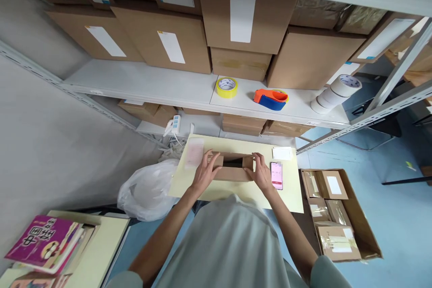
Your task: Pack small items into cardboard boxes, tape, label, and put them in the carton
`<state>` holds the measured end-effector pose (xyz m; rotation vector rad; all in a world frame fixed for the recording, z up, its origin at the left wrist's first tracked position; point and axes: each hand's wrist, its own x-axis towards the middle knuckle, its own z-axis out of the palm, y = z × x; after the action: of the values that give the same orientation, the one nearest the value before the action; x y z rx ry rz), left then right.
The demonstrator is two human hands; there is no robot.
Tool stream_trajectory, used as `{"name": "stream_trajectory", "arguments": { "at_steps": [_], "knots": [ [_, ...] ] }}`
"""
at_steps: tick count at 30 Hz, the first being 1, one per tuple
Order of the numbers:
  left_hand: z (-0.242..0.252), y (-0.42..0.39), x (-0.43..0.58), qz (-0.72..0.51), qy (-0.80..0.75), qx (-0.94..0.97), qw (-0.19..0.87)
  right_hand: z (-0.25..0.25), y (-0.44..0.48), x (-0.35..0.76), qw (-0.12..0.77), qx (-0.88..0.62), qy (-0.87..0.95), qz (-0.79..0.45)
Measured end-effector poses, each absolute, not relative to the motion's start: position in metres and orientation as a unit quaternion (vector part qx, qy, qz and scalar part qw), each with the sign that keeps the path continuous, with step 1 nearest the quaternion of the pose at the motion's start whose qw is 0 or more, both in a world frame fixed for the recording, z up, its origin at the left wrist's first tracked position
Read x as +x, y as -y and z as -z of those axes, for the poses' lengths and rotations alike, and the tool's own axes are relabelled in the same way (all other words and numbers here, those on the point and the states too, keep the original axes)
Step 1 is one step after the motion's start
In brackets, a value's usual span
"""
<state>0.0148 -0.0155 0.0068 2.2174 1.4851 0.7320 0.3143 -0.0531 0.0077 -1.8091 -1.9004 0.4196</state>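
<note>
A small brown cardboard box lies on the pale yellow tabletop in front of me. Its top is partly open, with a dark gap in the middle and its inside hidden. My left hand grips the box's left end, thumb on the near side and fingers at the far edge. At the opposite end, my right hand holds it the same way. Just right of that hand lies a phone with a lit pink screen. White paper labels lie beyond the phone.
On the shelf stand a yellow tape roll, an orange-and-blue tape dispenser and white rolls, before large cartons. A white plastic bag hangs left. An open carton of packed boxes sits right; books lie lower left.
</note>
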Motion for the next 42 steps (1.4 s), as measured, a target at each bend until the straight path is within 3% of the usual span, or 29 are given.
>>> {"name": "stream_trajectory", "arguments": {
  "at_steps": [11,35,42],
  "knots": [
    [0.001,0.039,0.007,-0.272,-0.542,0.777,0.17,0.008,0.083,0.326,0.227,-0.635,0.736,-0.063],
    [-0.005,0.027,0.01,-0.137,-0.432,0.877,0.159,-0.008,0.068,0.323,0.145,-0.551,0.81,-0.136],
    [-0.011,0.034,0.009,-0.094,-0.431,0.882,0.164,-0.009,0.074,0.318,0.11,-0.507,0.849,-0.104]
  ]
}}
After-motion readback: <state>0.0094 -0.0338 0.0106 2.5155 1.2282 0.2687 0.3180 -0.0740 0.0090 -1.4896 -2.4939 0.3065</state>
